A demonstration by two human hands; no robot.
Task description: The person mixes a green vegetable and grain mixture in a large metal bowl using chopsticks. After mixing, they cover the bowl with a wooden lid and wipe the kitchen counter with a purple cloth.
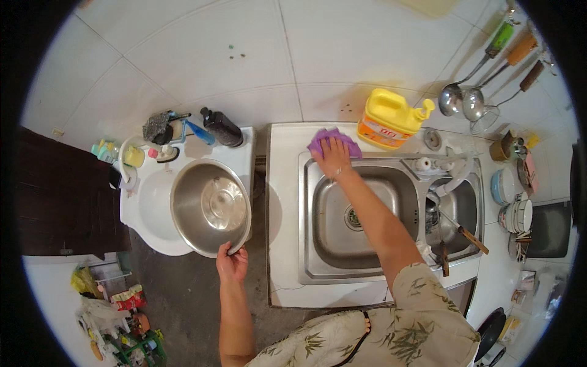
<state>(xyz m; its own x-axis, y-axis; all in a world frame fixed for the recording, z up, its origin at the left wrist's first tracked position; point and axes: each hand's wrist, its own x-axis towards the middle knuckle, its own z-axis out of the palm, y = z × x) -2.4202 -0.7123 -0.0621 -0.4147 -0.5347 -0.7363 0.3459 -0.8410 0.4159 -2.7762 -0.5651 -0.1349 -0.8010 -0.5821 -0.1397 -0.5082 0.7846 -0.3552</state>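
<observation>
My left hand (pixel 232 264) grips the near rim of a large stainless steel basin (pixel 185 205), thumb on the edge. The basin is tilted over the white washbasin (pixel 150 199) on the left, and its inside shows no contents. At the back edge of the double steel sink (pixel 324 269), my right hand (pixel 334 160) has hold of a crumpled purple cloth (pixel 351 144), its fingers spread over the top. The cloth lies on the white counter (pixel 284 244). Beneath my right forearm is the larger sink bowl, with its drain (pixel 353 218) in view.
A yellow jug with a pump (pixel 388 119) stands behind the sink. Long-handled utensils (pixel 469 240) rest across the smaller bowl beside the faucet (pixel 455 174). Ladles (pixel 451 100) hang on the wall, bowls (pixel 518 214) are stacked far right, and a dark bottle (pixel 223 128) stands by the washbasin.
</observation>
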